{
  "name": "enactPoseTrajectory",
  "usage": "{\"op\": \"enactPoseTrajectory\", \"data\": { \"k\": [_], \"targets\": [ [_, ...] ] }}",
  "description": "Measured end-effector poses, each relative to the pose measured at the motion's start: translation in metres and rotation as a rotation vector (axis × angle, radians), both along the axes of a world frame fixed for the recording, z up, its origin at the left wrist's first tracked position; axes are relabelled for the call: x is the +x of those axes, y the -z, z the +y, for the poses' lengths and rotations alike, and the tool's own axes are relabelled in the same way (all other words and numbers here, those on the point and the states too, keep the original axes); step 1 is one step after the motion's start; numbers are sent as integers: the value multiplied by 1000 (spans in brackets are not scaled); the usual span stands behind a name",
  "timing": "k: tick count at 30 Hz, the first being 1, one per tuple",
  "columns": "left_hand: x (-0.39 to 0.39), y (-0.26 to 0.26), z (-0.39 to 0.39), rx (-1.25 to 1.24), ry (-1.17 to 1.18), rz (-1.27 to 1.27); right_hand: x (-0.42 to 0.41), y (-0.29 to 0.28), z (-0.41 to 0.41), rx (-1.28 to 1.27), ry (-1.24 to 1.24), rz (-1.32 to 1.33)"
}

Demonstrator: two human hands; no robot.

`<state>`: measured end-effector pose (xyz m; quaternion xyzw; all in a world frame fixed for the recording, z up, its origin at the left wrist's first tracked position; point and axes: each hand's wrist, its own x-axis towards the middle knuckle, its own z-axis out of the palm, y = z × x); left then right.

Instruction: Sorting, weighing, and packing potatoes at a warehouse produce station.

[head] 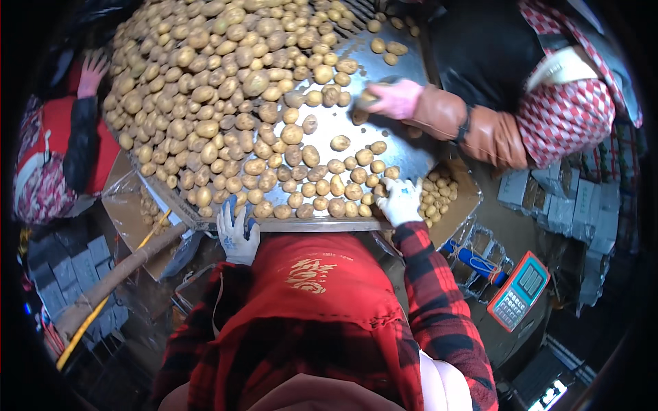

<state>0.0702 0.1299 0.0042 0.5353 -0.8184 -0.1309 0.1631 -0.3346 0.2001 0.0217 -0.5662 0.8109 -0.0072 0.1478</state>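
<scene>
A large heap of potatoes point(205, 92) covers the left and middle of a metal sorting table point(329, 123); looser potatoes lie along its near edge. My left hand point(238, 231), in a white glove with blue-grey fingers, rests on the near rim beside several potatoes, its fingers apart; I see nothing held in it. My right hand point(401, 200), in a white glove, is at the table's near right corner, its fingers around or against a potato point(380, 190); whether it grips it is unclear. Just right of it, small potatoes point(437, 195) fill part of a plastic-lined cardboard box point(462, 190).
A co-worker's pink-gloved hand point(396, 98) reaches over the table from the right, holding a potato. Another co-worker's pink-gloved hand point(92, 74) is at the left edge. A second box point(123, 200), a wooden pole point(118, 277), a digital scale display point(519, 291) and stacked wrapped packages point(576, 205) surround the table.
</scene>
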Motion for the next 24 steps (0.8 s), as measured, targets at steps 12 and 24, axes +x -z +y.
{"op": "enactPoseTrajectory", "data": {
  "k": [12,24],
  "targets": [
    [14,14,40,12,-207,-80,0,-33,-19,-342,-176,-60],
    [-7,24,39,138,-222,-192,171,7,-187,-414,-685,-94]
  ]
}}
